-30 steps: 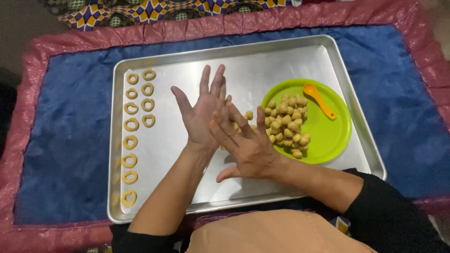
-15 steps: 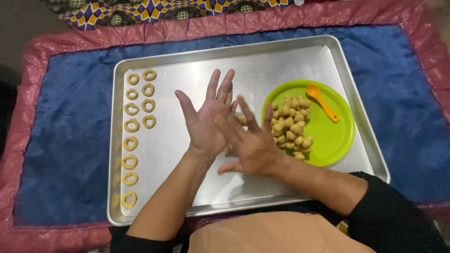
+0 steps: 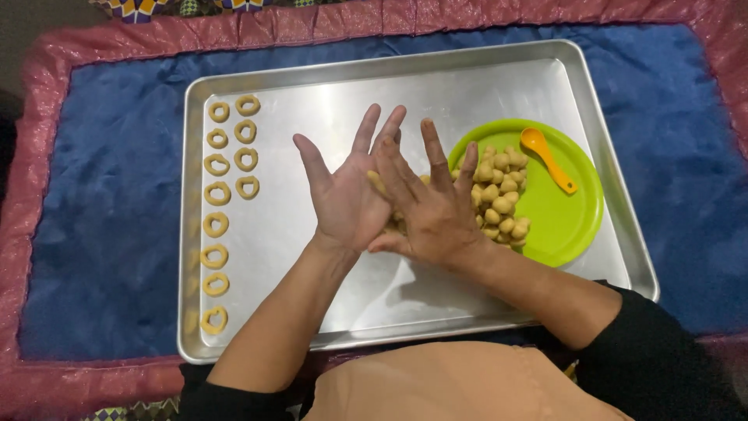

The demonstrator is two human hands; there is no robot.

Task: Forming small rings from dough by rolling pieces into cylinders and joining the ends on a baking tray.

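Note:
My left hand [image 3: 343, 195] is palm up over the metal baking tray [image 3: 389, 78], fingers spread. My right hand [image 3: 428, 210] lies flat across it, palm down, pressing a piece of yellow dough [image 3: 377, 181] between the two palms; only its ends show. Right beside my hands a green plate [image 3: 569, 218] holds a pile of small dough balls [image 3: 499, 199] and an orange spoon [image 3: 548, 158]. Several dough rings [image 3: 226, 179] lie in two columns along the tray's left side.
The tray rests on a blue cloth [image 3: 101, 226] with a pink border [image 3: 31, 234]. A patterned fabric [image 3: 156, 8] shows at the top edge. The tray's bare metal lies between the rings and my hands.
My right hand has slid forward over my left palm, rolling the dough between them. The tray, plate and rings have not moved.

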